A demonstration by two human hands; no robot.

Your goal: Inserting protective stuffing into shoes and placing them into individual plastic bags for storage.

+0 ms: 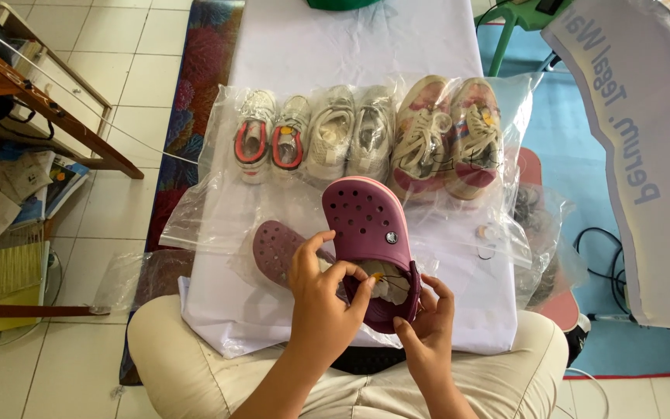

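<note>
Your left hand [321, 304] and right hand [428, 326] hold the purple clog [370, 233] above the desk [350, 46], fingers clamped on its heel opening. Judge it light, flexible and non-fragile; grip the heel rim.

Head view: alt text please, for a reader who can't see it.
Both hands, left hand and right hand, hold a purple perforated rubber clog over a white-covered table. Its matching purple clog lies alongside; three bagged pairs of sneakers line up behind.
</note>
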